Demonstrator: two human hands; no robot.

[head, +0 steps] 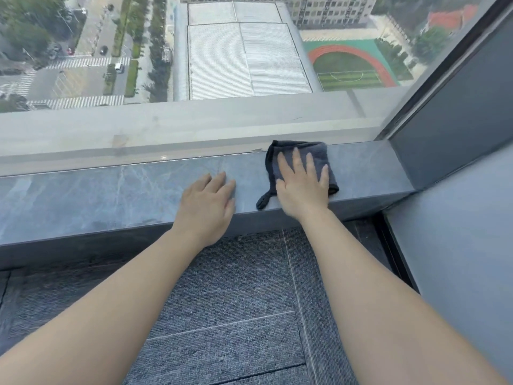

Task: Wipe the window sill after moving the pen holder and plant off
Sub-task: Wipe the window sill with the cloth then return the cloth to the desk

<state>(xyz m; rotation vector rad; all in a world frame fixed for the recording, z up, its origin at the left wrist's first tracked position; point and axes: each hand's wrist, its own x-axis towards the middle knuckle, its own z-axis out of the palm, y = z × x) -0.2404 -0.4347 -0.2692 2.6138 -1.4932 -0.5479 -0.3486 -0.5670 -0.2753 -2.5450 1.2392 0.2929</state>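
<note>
The right hand (302, 187) lies flat, fingers spread, pressing a dark cloth (301, 165) onto the sill (111, 190) near its right end, close to the glass (194, 129). The left hand (208, 202) rests palm down on the bare sill just beside it, its grip open and empty. Grey carpet (236, 301) lies below.

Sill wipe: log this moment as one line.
phase: wiping | right hand: flat on cloth | left hand: bare on sill | pen holder, plant: not in view
</note>
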